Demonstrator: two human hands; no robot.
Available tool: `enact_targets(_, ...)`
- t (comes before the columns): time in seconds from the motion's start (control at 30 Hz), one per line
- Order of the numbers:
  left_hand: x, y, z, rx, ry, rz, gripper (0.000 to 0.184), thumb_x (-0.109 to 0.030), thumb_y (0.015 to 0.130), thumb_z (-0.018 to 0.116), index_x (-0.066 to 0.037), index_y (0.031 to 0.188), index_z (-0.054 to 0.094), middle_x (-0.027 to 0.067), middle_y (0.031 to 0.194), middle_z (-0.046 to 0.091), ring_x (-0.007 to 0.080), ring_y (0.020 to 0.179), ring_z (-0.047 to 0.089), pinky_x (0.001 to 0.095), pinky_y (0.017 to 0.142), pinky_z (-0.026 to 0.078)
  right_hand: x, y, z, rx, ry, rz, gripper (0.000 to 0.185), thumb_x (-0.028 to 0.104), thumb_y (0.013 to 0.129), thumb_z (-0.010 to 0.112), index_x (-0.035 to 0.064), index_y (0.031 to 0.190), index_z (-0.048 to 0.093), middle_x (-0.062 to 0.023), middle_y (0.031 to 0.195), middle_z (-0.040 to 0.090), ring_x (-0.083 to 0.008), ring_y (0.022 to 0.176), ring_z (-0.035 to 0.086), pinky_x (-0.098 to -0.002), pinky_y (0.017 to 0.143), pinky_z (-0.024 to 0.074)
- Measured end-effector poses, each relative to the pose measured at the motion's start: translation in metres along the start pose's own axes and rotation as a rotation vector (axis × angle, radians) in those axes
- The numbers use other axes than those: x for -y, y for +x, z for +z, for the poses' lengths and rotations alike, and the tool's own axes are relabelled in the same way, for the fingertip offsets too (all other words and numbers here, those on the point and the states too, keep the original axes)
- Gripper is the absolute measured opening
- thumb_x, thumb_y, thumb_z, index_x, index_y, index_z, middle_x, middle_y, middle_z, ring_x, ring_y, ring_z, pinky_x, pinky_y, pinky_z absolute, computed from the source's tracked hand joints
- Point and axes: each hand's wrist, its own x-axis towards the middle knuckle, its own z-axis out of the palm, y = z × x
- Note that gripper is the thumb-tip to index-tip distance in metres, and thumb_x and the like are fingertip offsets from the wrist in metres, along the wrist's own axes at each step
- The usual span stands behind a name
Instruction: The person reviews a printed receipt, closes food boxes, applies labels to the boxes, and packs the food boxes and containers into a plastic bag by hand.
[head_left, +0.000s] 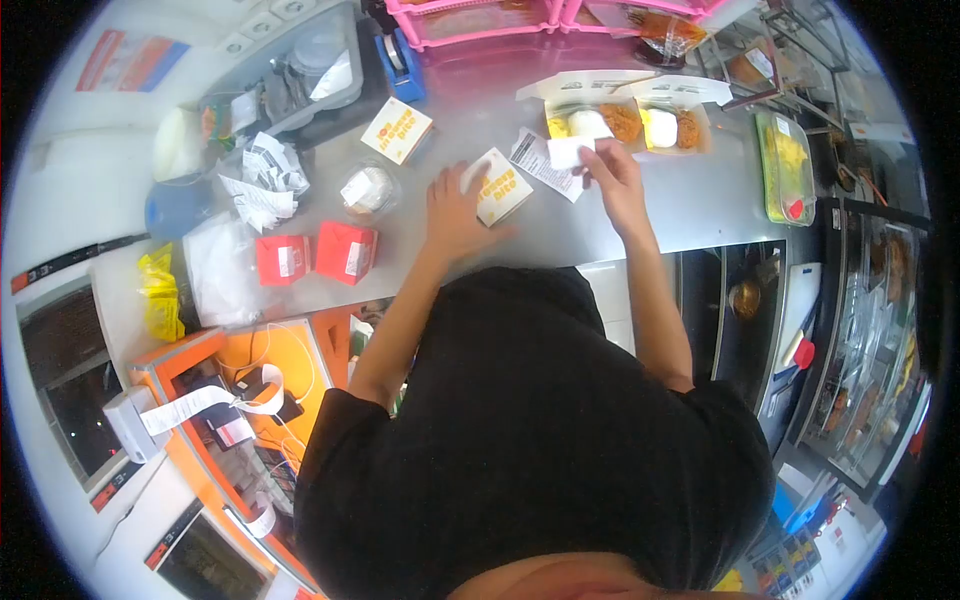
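Note:
My left hand [455,218] rests at the left side of a small white box [500,190] with yellow lettering, its fingers spread. It appears to touch the box's edge. My right hand [617,182] pinches a small blank white label [568,152] between thumb and fingers. Below that label lies a printed receipt [545,165] on the metal counter. Just behind my right hand stands an open carton [690,142] with fried chicken and white-wrapped pieces in it. A second white box [397,131] with yellow lettering sits farther left.
Two red boxes [346,252] with labels and a round clear tub [367,190] stand left on the counter [480,100]. Crumpled receipts [265,180] lie beyond them. A blue tape dispenser [398,65] and pink baskets [475,22] are at the back. At right sits a clear-lidded container [785,165].

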Motion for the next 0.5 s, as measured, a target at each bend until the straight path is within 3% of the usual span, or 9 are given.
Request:
enact_targets(0.03, -0.004, -0.009, 0.007, 0.019, 0.106, 0.037, 0.081, -0.044, 0.082, 0.085, -0.012, 0.152, 0.058, 0.0272, 0.152, 0.046, 0.0464, 0.139, 0.046, 0.0566, 0.116, 0.039, -0.004, -0.008, -0.014, -0.005, -0.021, 0.022, 0.013, 0.019, 0.104, 0.073, 0.0065, 0.107, 0.072, -0.0007, 0.090, 0.073, -0.0076, 0.080, 0.065, -0.0263, 0.068, 0.0510)
enact_targets(0.13, 0.018, -0.017, 0.039, -0.086, -0.023, 0.021, 0.081, -0.042, 0.081, 0.086, -0.016, 0.153, 0.059, 0.0277, 0.157, 0.037, 0.0484, 0.143, 0.039, 0.0572, 0.118, 0.036, -0.034, -0.029, -0.033, -0.016, -0.157, 0.095, 0.013, 0.018, 0.104, 0.073, 0.0059, 0.109, 0.071, -0.0044, 0.103, 0.074, -0.0113, 0.093, 0.068, -0.0279, 0.078, 0.0548)
enact_targets(0.23, 0.029, -0.015, 0.060, -0.176, -0.225, -0.022, 0.075, -0.038, 0.084, 0.084, -0.016, 0.152, 0.059, 0.0298, 0.155, 0.035, 0.0489, 0.142, 0.038, 0.0550, 0.119, 0.036, -0.058, -0.036, -0.018, -0.001, -0.224, -0.104, 0.014, 0.018, 0.104, 0.073, 0.0043, 0.108, 0.071, -0.0083, 0.122, 0.073, -0.0169, 0.111, 0.068, -0.0318, 0.088, 0.0568)
enact_targets(0.27, 0.029, -0.013, 0.065, -0.224, -0.307, -0.083, 0.072, -0.037, 0.086, 0.083, -0.016, 0.151, 0.060, 0.0285, 0.153, 0.039, 0.0470, 0.141, 0.040, 0.0538, 0.117, 0.038, -0.058, -0.035, -0.012, 0.041, -0.206, -0.125, 0.015, 0.017, 0.103, 0.074, 0.0038, 0.107, 0.071, -0.0104, 0.135, 0.069, -0.0219, 0.124, 0.065, -0.0366, 0.100, 0.0548)
enact_targets(0.4, 0.031, 0.004, 0.069, -0.322, -0.761, -0.314, 0.061, -0.033, 0.092, 0.073, -0.009, 0.147, 0.062, 0.0219, 0.140, 0.054, 0.0343, 0.129, 0.053, 0.0451, 0.110, 0.044, -0.037, -0.019, 0.027, 0.185, -0.263, -0.233, 0.011, 0.014, 0.104, 0.071, 0.0038, 0.107, 0.069, -0.0100, 0.142, 0.064, -0.0224, 0.136, 0.058, -0.0398, 0.116, 0.0439)
enact_targets(0.5, -0.001, 0.010, 0.018, -0.247, -1.088, -0.459, 0.057, -0.030, 0.094, 0.063, -0.002, 0.144, 0.063, 0.0154, 0.127, 0.066, 0.0223, 0.114, 0.062, 0.0370, 0.099, 0.050, -0.010, -0.007, 0.058, 0.221, -0.155, -0.263, 0.014, 0.016, 0.101, 0.075, 0.0041, 0.105, 0.070, -0.0127, 0.145, 0.062, -0.0263, 0.138, 0.056, -0.0410, 0.115, 0.0438)
